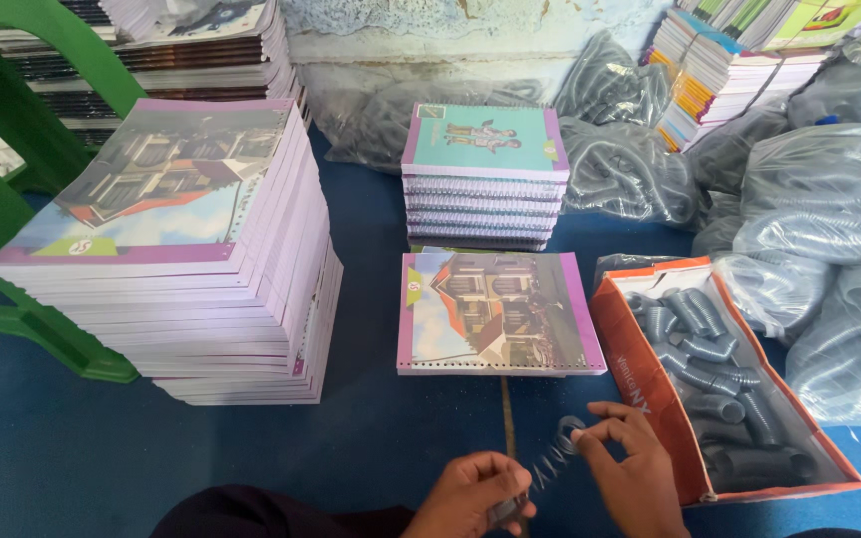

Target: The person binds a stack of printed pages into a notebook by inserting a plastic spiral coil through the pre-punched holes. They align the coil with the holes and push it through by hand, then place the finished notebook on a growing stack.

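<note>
Both hands low, near front edge — left hand (475,493) and right hand (630,468) pinch ends of clear spiral coil (550,460), fingers closed on it. Coil stretched between hands, just below single notebook (495,311). Orange box (724,384) of coils beside right hand. Tall notebook stack (181,249) on left.

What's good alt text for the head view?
Two bare hands, left hand and right hand, stretch a clear spiral coil above a blue floor, before an unbound notebook, beside an orange box of coils.
</note>
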